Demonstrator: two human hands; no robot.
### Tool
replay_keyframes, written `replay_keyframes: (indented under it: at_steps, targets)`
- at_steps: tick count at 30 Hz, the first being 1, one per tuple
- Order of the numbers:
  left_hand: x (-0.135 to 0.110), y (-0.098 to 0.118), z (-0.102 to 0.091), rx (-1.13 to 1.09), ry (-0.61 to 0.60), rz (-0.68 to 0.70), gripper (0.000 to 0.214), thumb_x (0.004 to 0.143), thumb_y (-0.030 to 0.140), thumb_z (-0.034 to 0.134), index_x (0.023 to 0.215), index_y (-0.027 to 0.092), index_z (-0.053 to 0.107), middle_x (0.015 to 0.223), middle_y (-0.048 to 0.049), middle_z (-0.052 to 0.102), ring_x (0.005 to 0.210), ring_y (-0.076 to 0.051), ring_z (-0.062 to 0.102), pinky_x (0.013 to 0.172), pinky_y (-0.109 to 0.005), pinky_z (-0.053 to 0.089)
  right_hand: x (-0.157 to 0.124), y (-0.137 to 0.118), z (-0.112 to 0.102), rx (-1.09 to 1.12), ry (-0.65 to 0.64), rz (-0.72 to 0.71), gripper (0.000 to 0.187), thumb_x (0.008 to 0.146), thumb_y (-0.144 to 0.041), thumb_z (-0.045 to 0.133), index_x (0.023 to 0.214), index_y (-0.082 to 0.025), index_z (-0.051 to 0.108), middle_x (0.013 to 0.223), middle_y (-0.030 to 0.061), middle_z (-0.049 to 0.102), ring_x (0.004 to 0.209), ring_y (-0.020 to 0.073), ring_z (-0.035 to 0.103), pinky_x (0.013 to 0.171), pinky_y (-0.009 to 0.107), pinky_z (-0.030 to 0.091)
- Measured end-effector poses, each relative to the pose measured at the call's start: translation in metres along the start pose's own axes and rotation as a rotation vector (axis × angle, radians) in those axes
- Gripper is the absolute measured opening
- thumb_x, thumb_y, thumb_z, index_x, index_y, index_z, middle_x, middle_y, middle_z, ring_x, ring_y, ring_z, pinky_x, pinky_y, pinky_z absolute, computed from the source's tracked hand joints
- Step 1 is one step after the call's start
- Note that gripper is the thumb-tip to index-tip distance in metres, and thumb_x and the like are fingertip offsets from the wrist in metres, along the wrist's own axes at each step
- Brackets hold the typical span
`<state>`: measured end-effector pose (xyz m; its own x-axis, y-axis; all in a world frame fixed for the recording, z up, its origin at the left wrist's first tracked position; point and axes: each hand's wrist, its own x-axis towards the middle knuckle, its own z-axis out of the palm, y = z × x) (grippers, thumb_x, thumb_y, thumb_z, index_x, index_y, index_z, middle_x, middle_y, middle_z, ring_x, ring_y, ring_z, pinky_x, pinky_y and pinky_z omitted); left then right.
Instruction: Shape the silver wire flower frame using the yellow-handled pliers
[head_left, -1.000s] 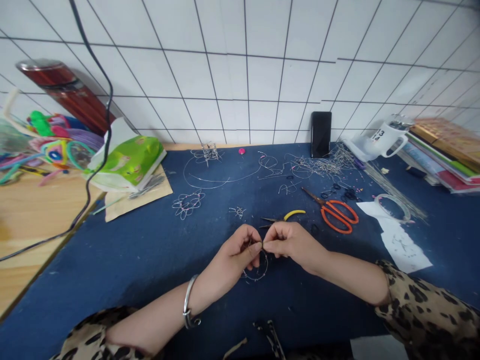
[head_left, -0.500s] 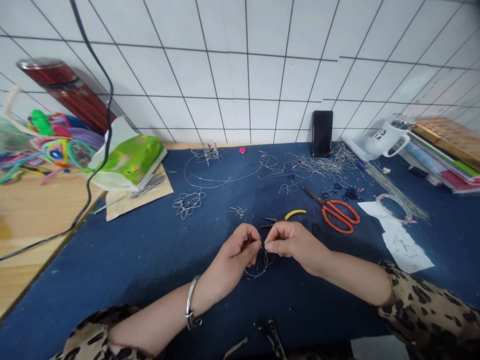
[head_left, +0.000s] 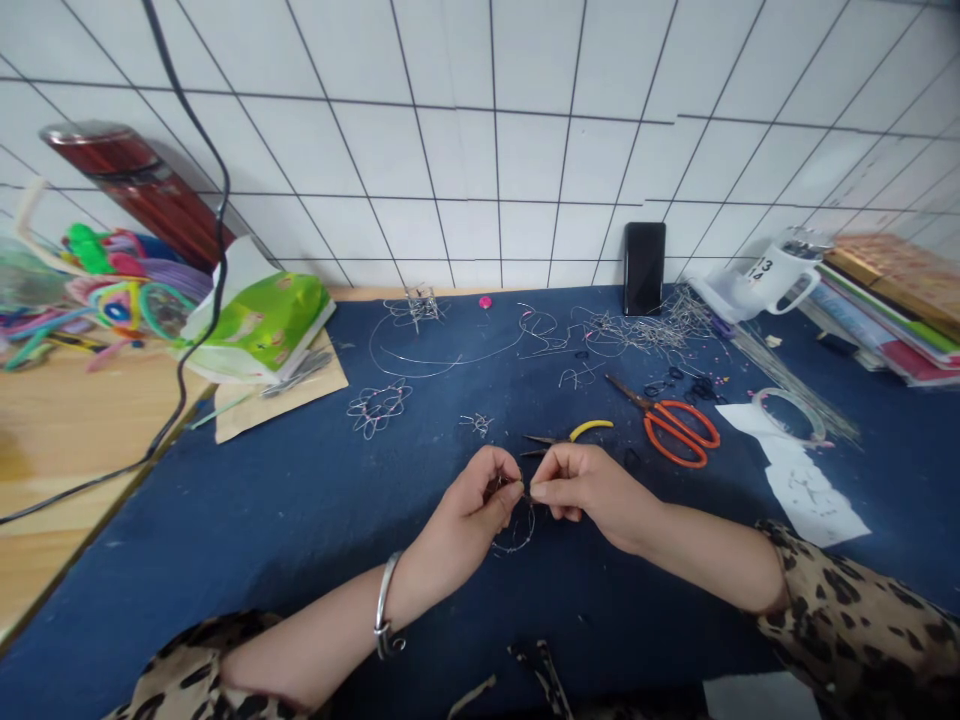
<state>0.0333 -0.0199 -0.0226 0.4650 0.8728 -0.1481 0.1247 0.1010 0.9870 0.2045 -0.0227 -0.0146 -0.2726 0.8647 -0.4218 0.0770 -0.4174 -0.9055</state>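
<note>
Thin bent wire in a loop (head_left: 514,549) hangs below my fingertips, over the blue cloth (head_left: 315,540). My left hand (head_left: 480,505) is closed, thumb and forefinger pinching the wire. Close on its right, my right hand (head_left: 589,492) is also closed in a pinch at the wire, the two sets of fingertips almost touching. The exact spot held is small and partly hidden by the fingers. Just beyond my hands lie pliers with a yellow handle (head_left: 591,428), partly covered by my right hand. Orange-handled scissors (head_left: 681,432) lie farther right.
Wire shapes (head_left: 379,407), small wire scraps (head_left: 476,424) and a wire tangle (head_left: 637,330) lie on the cloth. A phone (head_left: 645,268) leans on the tiled wall. At right are a white mug (head_left: 772,278), books (head_left: 892,310) and torn paper (head_left: 806,485); at left, a green tissue pack (head_left: 274,320).
Both hands keep nearly the same place and pinch. The wire loop under the fingers has shifted slightly, and the view has moved a little.
</note>
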Motion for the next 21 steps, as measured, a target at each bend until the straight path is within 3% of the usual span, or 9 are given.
replay_keyframes:
  at_steps: [15,21]
  targets:
    - [0.001,0.002,-0.002,-0.010,-0.031,-0.035,0.001,0.087,0.019,0.044,0.088,0.018,0.044,0.062,0.0045,0.047,0.055,-0.010,0.045,0.053,-0.022,0.038,0.001,-0.001,0.000,-0.032,0.015,-0.068,0.009,0.069,-0.019,0.059,0.072,-0.017,0.050,0.056,-0.0058,0.047,0.049,0.0061,0.042,0.045,0.019,0.034]
    - [0.001,0.006,-0.003,-0.001,0.013,-0.040,0.002,0.086,0.018,0.046,0.084,0.018,0.046,0.074,0.0005,0.054,0.067,-0.012,0.052,0.058,-0.024,0.042,0.003,0.002,-0.001,-0.028,-0.001,-0.064,0.009,0.070,-0.019,0.059,0.074,-0.017,0.051,0.056,-0.0055,0.048,0.050,0.0066,0.044,0.044,0.019,0.035]
